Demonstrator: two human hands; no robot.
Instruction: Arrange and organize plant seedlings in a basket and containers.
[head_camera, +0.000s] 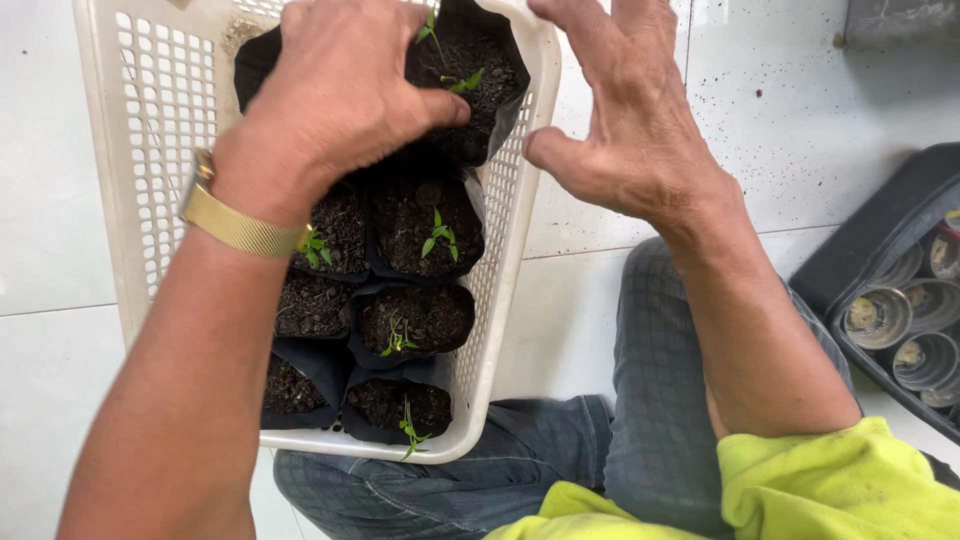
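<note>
The perforated white plastic basket looks nearly full of black soil-filled seedling bags; left hand fingers press the farthest bag, right hand fingers spread, empty.

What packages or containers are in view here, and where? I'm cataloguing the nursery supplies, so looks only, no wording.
Black soft grow bags: rows inside the basket, filled with dark soil, small green seedlings.
White plastic basket: on the pale tiled floor, rectangular, perforated walls; left hand reaches into it, right hand hovers open beside it.
Dark tray: right edge, holding round metallic cups.
No labels, signs or screens.
</note>
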